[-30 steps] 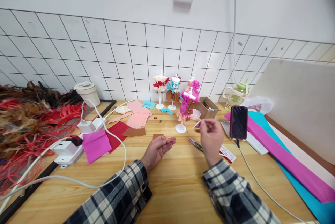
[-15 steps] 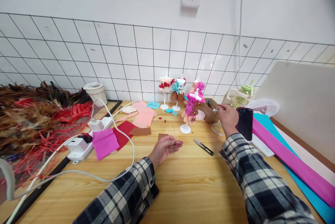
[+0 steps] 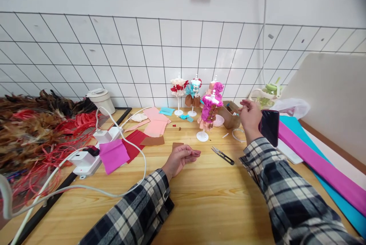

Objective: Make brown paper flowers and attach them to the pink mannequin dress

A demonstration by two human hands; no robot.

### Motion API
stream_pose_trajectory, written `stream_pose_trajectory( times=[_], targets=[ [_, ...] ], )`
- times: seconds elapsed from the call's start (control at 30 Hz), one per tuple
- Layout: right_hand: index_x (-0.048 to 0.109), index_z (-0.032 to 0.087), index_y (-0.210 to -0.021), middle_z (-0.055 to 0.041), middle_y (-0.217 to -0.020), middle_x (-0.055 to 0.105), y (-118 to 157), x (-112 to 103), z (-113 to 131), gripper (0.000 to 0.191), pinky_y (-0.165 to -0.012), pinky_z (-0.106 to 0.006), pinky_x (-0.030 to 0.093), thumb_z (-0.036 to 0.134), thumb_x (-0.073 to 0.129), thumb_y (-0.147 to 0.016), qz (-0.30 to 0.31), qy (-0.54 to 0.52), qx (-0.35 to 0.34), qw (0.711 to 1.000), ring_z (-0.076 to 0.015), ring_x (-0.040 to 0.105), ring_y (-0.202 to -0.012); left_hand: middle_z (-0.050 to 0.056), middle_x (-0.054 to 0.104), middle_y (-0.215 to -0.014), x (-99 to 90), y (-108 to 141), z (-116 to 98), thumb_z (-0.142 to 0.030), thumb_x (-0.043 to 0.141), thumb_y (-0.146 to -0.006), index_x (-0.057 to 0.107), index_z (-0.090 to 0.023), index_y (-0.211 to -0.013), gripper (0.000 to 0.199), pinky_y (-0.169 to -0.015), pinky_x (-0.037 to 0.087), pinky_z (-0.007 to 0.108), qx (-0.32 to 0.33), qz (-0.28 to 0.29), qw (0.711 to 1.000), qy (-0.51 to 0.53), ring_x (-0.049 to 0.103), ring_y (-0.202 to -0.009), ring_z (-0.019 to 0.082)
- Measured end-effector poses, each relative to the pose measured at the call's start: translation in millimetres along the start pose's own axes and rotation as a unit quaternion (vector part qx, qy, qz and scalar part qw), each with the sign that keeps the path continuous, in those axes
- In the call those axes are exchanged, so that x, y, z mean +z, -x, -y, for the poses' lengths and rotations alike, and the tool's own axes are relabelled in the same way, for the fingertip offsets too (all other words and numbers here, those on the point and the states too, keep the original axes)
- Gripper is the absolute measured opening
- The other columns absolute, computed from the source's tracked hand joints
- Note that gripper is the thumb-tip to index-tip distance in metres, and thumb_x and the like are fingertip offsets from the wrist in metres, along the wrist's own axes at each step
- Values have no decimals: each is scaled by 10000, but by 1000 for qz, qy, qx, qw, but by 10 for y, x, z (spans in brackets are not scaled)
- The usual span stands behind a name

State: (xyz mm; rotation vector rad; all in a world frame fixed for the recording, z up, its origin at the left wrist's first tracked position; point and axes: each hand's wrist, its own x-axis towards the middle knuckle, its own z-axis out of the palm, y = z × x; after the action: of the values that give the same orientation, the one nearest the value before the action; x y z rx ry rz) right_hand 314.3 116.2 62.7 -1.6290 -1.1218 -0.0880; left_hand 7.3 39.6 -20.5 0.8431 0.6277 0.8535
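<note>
My left hand [image 3: 183, 158] rests low over the middle of the table, its thumb pressed against the fingers; whatever may be between them is too small to make out. Beside the brown box [image 3: 231, 121] hovers my right hand [image 3: 251, 120], fingers loosely bent and apart, with nothing visible in them. A pair of thread snips [image 3: 223, 156] lies between both hands. Behind them stands a mini dress form [image 3: 211, 113] in magenta and peach crepe paper ruffles on a white round base. On the table near the box lies a small white stick [image 3: 225, 135].
More dressed mini forms [image 3: 178, 88] stand near the tiled wall. Left are crepe paper pieces [image 3: 156, 121], a power strip [image 3: 88, 163] with looping cables, and feathers [image 3: 42, 123]. Right are a phone [image 3: 269, 126], long crepe sheets [image 3: 320, 153], a clear ring [image 3: 238, 135] and a green-lidded bottle [image 3: 265, 94].
My right hand has risen slightly away from the box and its fingers have loosened; the small pale thing at its fingertips is gone. A white stick now shows on the table. My left hand stays put.
</note>
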Motion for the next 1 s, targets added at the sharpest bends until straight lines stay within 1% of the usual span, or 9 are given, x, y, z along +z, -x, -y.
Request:
stream_pose_trajectory(
  times=[0.1,0.23,0.3,0.37,0.63,0.77,0.83,0.93,1.0],
  targets=[
    [645,195,-1044,-84,-906,692,228,-53,16,329,-713,-326,463,371,438,-858,101,149,-36,983,-221,645,-794,166,714,-979,-1,1,-5,-222,706,-692,593,-108,-708,161,-746,496,270,-7,-5,1000,0,679,-899,221],
    [694,216,-994,-120,-963,684,608,-35,-148,268,-762,-347,448,317,507,-830,318,320,-65,890,-267,634,-901,160,711,-992,0,2,0,-228,701,-698,600,-112,-717,155,-764,494,282,-6,-4,1000,-10,673,-919,228],
    [676,223,-1063,-133,-1059,662,708,8,-234,290,-787,-332,441,245,500,-833,379,348,-88,853,-257,623,-965,159,708,-1004,-5,-1,8,-232,693,-709,603,-112,-724,150,-775,492,287,-2,-2,1000,-15,669,-930,230],
    [660,223,-1098,-139,-1084,655,741,53,-284,309,-792,-321,441,218,480,-847,405,363,-90,834,-245,619,-987,160,708,-1001,-12,-5,15,-230,685,-718,607,-111,-727,143,-781,490,290,-1,1,1000,-20,668,-933,232],
    [648,44,-997,-242,-989,652,840,171,-322,290,-772,-347,458,111,403,-856,395,392,-76,828,-264,639,-952,160,711,-981,-8,8,23,-246,710,-688,609,-110,-716,172,-778,479,293,-3,-1,1000,-29,668,-920,236],
    [627,32,-1010,-248,-948,653,747,128,-265,274,-744,-357,458,160,429,-869,399,384,-76,829,-267,655,-897,155,715,-967,9,11,21,-242,715,-680,603,-110,-711,177,-783,478,295,0,-2,1000,-20,672,-900,226],
    [599,50,-1072,-240,-942,653,540,83,-179,309,-713,-375,457,220,422,-885,360,384,-68,848,-278,655,-855,155,716,-961,14,9,19,-243,716,-678,602,-109,-710,179,-778,479,292,2,2,1000,-18,672,-898,224],
    [611,136,-1076,-177,-942,663,140,38,-49,332,-706,-359,443,325,406,-896,186,332,-64,923,-262,632,-851,151,719,-950,19,15,13,-250,727,-668,602,-111,-707,191,-756,479,282,5,4,1000,-19,673,-886,220],
    [641,158,-1034,-145,-921,668,-67,31,-15,294,-719,-344,427,309,466,-852,147,271,-85,947,-249,613,-856,149,721,-936,20,29,6,-253,733,-662,600,-111,-701,199,-736,477,273,5,3,1000,-21,674,-870,215]
  ],
)
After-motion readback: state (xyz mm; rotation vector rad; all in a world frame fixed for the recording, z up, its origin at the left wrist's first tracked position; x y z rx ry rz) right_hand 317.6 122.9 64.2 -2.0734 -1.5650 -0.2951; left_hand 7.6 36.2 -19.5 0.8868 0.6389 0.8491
